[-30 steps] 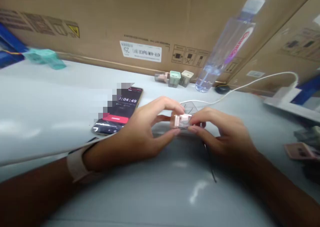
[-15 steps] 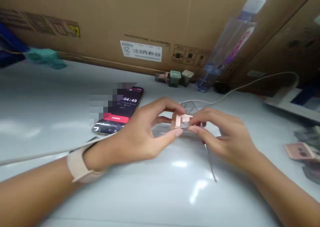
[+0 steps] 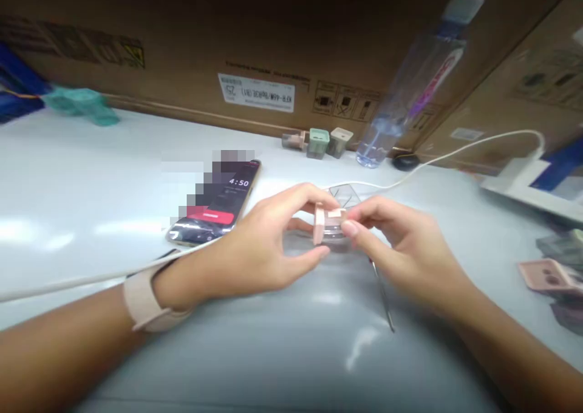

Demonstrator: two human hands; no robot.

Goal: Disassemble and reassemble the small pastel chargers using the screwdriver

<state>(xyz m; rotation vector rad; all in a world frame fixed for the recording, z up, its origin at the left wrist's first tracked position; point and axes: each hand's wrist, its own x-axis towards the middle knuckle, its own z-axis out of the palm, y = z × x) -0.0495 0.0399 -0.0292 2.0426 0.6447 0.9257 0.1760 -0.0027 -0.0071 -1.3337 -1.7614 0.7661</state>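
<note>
Both my hands meet at the middle of a pale table [image 3: 91, 194]. My left hand [image 3: 268, 246] pinches a small pink and clear plastic part [image 3: 328, 223] between thumb and fingers. My right hand [image 3: 401, 249] grips the same part from the right with its fingertips. A thin metal tool with a red handle [image 3: 382, 297] lies under my right hand, its tip pointing toward me. A pale band sits on my left wrist [image 3: 146, 297].
A phone [image 3: 218, 209] showing a timer lies left of my hands. Three small plastic pieces [image 3: 319, 141] and a tilted clear bottle [image 3: 410, 85] stand by cardboard boxes [image 3: 255, 36]. A white cable [image 3: 455, 152] crosses the right side. Pink and grey parts [image 3: 551, 276] lie far right.
The pink part has turned in my fingers, its pink face now standing more upright. The phone timer has advanced. Both hands stay nearly in place.
</note>
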